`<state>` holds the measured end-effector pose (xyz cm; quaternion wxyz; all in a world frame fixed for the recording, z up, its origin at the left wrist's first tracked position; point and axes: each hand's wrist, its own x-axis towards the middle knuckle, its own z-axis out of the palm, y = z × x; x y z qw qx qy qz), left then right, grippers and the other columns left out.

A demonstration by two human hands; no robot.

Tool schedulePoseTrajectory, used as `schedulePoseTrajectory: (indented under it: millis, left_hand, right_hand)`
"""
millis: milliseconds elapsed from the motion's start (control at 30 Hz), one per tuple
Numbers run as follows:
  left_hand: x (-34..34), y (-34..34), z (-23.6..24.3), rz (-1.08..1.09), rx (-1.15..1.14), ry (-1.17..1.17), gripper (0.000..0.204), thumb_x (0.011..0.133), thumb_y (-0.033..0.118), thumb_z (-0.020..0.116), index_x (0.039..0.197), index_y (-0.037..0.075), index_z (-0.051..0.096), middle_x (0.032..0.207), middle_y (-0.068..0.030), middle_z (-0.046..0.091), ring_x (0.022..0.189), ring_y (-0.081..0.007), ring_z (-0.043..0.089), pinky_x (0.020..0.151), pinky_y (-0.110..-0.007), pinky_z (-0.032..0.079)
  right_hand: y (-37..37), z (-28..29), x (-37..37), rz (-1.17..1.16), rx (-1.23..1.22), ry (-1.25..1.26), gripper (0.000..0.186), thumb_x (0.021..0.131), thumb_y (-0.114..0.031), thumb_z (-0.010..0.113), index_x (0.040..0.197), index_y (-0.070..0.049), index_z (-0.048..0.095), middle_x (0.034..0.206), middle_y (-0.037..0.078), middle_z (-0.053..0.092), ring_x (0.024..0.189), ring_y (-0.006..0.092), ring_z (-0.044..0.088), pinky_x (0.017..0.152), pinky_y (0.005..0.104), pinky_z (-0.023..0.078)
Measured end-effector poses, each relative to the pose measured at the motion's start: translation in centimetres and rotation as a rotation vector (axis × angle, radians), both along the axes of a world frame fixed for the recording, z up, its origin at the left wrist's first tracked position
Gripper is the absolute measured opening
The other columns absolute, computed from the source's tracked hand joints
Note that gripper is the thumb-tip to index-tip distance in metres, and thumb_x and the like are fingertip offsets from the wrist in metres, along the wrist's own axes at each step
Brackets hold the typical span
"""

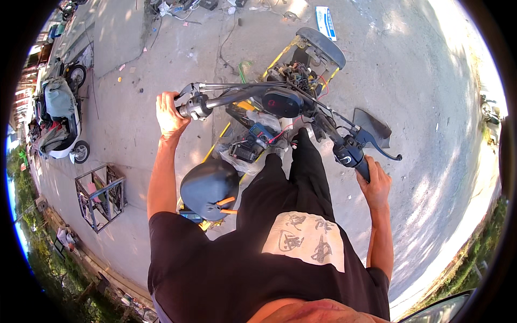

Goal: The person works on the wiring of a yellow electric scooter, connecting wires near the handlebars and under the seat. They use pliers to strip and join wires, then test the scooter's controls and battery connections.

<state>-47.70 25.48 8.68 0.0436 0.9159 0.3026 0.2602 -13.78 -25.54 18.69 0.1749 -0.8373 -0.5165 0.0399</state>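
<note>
A stripped-down electric scooter stands in front of me, its black handlebar point(226, 99) running across the view. My left hand point(172, 116) is closed round the left grip, beside its brake lever. On the other side my right hand point(375, 183) wraps the right grip point(363, 169), below a black brake lever point(379, 146). A dark oval display point(282, 102) sits mid-bar. Ahead of it lies a tangle of exposed wires point(296, 74). Between the bar and my legs are a blue multimeter point(262, 132) and a black box point(245, 151) on clear plastic.
Orange-handled pliers point(226, 205) lie on the black seat point(207, 183). A dark panel point(372, 127) is beyond the right lever. Left stand a parked scooter point(62, 116) and a metal frame point(99, 198). Cables and a blue-white packet point(326, 23) lie on the far ground.
</note>
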Motion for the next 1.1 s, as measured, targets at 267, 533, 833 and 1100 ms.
schedulePoseTrajectory:
  millis: [267,533,833,1100]
  left_hand:
    - [1.4,-1.0,1.3,-0.024,-0.003,-0.009,0.066,0.074,0.016,0.079,0.132,0.0,0.055,0.13,-0.0182,0.058,0.123,-0.0421,0.052,0.108,-0.052,0.043]
    - [1.5,-0.6,1.4,-0.042,0.021,0.076,0.09,0.082,0.032,0.085,0.156,0.002,0.043,0.16,-0.0199,0.047,0.149,-0.0417,0.041,0.123,-0.052,0.033]
    - [2.0,-0.8,1.3,-0.01,0.017,0.099,0.085,0.083,0.029,0.083,0.155,0.004,0.045,0.157,-0.0167,0.05,0.149,-0.0406,0.041,0.124,-0.051,0.032]
    - [0.4,0.0,0.9,0.023,-0.065,0.14,0.06,0.073,0.032,0.088,0.114,0.003,0.056,0.109,-0.0161,0.057,0.101,-0.0354,0.056,0.091,-0.045,0.047]
  right_hand:
    - [-0.4,0.1,0.2,0.015,-0.01,0.012,0.053,0.084,-0.015,0.084,0.129,0.003,0.062,0.085,0.013,0.065,0.065,0.0304,0.065,0.055,0.0383,0.051]
    - [-0.4,-0.2,0.5,0.034,0.013,0.007,0.051,0.086,-0.022,0.083,0.128,0.001,0.065,0.08,0.008,0.062,0.06,0.0233,0.061,0.05,0.0345,0.047]
    - [-0.3,0.0,0.9,0.056,0.027,0.048,0.049,0.089,-0.022,0.08,0.129,0.002,0.065,0.079,0.008,0.063,0.06,0.0221,0.061,0.051,0.0334,0.048]
    - [-0.2,-0.1,1.1,0.059,0.049,0.06,0.049,0.088,-0.013,0.08,0.132,0.002,0.064,0.077,0.007,0.063,0.059,0.0209,0.06,0.05,0.0315,0.047]
